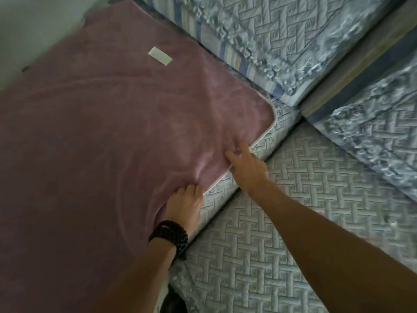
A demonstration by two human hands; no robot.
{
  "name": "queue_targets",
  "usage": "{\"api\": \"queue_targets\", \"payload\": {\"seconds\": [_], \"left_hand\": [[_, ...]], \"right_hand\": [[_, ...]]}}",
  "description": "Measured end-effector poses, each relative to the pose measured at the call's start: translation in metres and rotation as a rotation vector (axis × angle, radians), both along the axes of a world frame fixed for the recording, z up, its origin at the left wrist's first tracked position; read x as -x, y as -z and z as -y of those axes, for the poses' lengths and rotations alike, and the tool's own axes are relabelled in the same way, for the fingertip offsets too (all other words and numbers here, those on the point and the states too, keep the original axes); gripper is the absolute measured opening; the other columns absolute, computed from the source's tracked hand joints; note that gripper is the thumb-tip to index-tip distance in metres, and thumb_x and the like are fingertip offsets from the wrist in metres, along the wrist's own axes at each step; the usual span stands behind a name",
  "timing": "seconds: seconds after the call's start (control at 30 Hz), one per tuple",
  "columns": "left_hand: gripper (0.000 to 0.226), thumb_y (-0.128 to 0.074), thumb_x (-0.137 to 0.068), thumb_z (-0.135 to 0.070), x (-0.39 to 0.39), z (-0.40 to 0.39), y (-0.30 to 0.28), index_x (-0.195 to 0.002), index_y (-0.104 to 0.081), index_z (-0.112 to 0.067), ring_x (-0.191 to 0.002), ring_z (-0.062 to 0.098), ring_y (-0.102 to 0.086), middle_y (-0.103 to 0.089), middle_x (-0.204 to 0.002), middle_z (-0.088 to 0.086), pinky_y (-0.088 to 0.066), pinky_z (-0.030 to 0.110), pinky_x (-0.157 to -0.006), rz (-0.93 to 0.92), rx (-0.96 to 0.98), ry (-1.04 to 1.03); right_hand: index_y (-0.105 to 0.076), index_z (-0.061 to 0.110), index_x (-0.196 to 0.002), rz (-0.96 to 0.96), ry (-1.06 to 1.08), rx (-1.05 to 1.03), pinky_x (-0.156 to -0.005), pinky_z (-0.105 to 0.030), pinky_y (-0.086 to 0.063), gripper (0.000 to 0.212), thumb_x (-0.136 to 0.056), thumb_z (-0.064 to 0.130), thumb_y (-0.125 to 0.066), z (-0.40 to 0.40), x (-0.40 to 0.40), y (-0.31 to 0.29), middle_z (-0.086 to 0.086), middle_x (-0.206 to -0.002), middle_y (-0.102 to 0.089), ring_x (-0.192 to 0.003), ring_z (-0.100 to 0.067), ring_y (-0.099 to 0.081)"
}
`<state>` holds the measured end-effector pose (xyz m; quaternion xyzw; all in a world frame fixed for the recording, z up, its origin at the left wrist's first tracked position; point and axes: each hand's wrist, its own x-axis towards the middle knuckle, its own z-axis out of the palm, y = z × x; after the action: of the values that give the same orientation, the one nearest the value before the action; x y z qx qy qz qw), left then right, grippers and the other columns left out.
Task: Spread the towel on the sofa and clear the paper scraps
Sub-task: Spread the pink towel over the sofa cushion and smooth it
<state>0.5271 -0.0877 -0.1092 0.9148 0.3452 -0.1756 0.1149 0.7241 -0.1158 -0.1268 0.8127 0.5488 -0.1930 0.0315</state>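
Note:
A mauve towel (112,136) lies spread over the left sofa seat, with a white label (160,56) sewn near its far end. Its pale-trimmed right edge runs along the seat cushion's side. My left hand (185,205), a dark bead bracelet on the wrist, rests flat on the towel near that edge, where the cloth bunches into folds. My right hand (246,167) presses on the same edge a little farther away, fingers spread, thumb and forefinger on the cloth. I see no paper scraps.
Pale blue quilted seat cushions (293,222) fill the right side. Striped and patterned back cushions (259,35) stand along the far edge and at the right (372,132). A gap runs between the two seat cushions. A grey wall (33,30) is at the upper left.

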Motion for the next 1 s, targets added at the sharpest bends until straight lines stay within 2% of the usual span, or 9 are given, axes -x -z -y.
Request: {"api": "queue_targets", "payload": {"seconds": [0.17, 0.27, 0.37, 0.43, 0.5, 0.6, 0.73, 0.9, 1.0], "left_hand": [[0.010, -0.060, -0.084, -0.005, -0.009, 0.006, -0.001, -0.088, -0.055, -0.013, -0.070, 0.023, -0.063, -0.062, -0.084, 0.004, -0.043, 0.031, -0.054, 0.114, 0.131, -0.008], [0.014, -0.056, -0.086, -0.007, -0.021, 0.016, 0.001, -0.097, -0.053, -0.015, -0.080, 0.020, -0.062, -0.061, -0.095, 0.000, -0.044, 0.028, -0.059, 0.055, 0.190, -0.054], [0.013, -0.048, -0.093, -0.027, -0.030, 0.008, 0.000, -0.098, -0.054, -0.017, -0.076, 0.018, -0.063, -0.063, -0.092, -0.001, -0.046, 0.029, -0.058, 0.099, 0.144, -0.045], [0.021, -0.046, -0.091, -0.035, -0.040, -0.002, -0.001, -0.101, -0.055, -0.018, -0.079, 0.020, -0.060, -0.061, -0.092, -0.001, -0.047, 0.032, -0.063, 0.189, 0.058, 0.026], [0.032, -0.052, -0.085, -0.034, -0.053, -0.012, -0.001, -0.113, -0.051, -0.019, -0.092, 0.024, -0.053, -0.055, -0.107, 0.003, -0.047, 0.038, -0.071, 0.235, -0.046, 0.031], [0.056, -0.055, -0.081, -0.044, -0.072, -0.024, 0.002, -0.132, -0.036, -0.029, -0.120, 0.034, -0.034, -0.029, -0.140, 0.006, -0.043, 0.052, -0.085, 0.036, -0.005, 0.016], [0.067, -0.049, -0.080, -0.050, -0.074, -0.037, 0.000, -0.141, -0.026, -0.034, -0.127, 0.036, -0.024, -0.015, -0.148, 0.004, -0.039, 0.056, -0.091, -0.082, 0.044, 0.121], [0.081, -0.056, -0.085, -0.043, -0.068, -0.056, -0.019, -0.149, -0.009, -0.027, -0.143, 0.033, -0.016, -0.005, -0.159, 0.000, -0.032, 0.056, -0.104, -0.080, 0.111, 0.197], [0.068, -0.056, -0.087, -0.037, -0.082, -0.052, -0.039, -0.143, -0.020, -0.023, -0.133, 0.025, -0.038, -0.034, -0.147, -0.001, -0.039, 0.046, -0.102, 0.029, 0.185, 0.275]], "right_hand": [[-0.064, 0.010, -0.108, -0.053, 0.061, -0.056, -0.081, -0.044, -0.055, 0.019, -0.090, 0.011, -0.058, -0.007, -0.015, -0.007, -0.012, -0.118, -0.055, -0.096, -0.034, -0.063], [-0.064, 0.006, -0.110, -0.094, 0.064, -0.048, -0.083, -0.042, -0.054, 0.023, -0.089, 0.006, -0.054, -0.001, -0.033, -0.014, -0.013, -0.123, -0.056, -0.101, -0.035, -0.061], [-0.058, 0.014, -0.123, -0.131, 0.070, -0.098, -0.083, -0.040, -0.053, 0.040, -0.085, 0.005, -0.054, 0.003, -0.041, -0.016, -0.009, -0.129, -0.052, -0.104, -0.032, -0.059], [-0.047, 0.021, -0.136, -0.093, 0.127, -0.163, -0.085, -0.042, -0.054, 0.060, -0.080, 0.002, -0.056, 0.000, -0.050, -0.016, -0.009, -0.138, -0.047, -0.111, -0.031, -0.057], [-0.034, 0.024, -0.146, -0.041, 0.104, -0.130, -0.095, -0.049, -0.051, 0.076, -0.077, 0.001, -0.058, -0.003, -0.062, -0.012, -0.011, -0.152, -0.033, -0.131, -0.033, -0.044], [-0.016, 0.027, -0.153, -0.042, 0.060, 0.053, -0.114, -0.052, -0.034, 0.088, -0.080, 0.008, -0.061, -0.006, -0.070, -0.005, -0.009, -0.165, -0.008, -0.151, -0.029, -0.011], [-0.004, 0.032, -0.155, -0.099, 0.138, 0.173, -0.121, -0.054, -0.017, 0.092, -0.083, 0.013, -0.058, -0.007, -0.066, -0.008, -0.006, -0.166, 0.008, -0.153, -0.028, 0.003], [-0.008, 0.034, -0.153, -0.213, 0.312, 0.025, -0.121, -0.054, -0.020, 0.087, -0.085, 0.009, -0.057, 0.022, -0.042, -0.037, -0.015, -0.165, 0.000, -0.152, -0.034, -0.004], [-0.023, 0.028, -0.150, -0.263, 0.485, -0.108, -0.113, -0.053, -0.036, 0.073, -0.087, 0.010, -0.055, 0.065, -0.025, -0.062, -0.018, -0.162, -0.014, -0.146, -0.037, -0.026]]}}
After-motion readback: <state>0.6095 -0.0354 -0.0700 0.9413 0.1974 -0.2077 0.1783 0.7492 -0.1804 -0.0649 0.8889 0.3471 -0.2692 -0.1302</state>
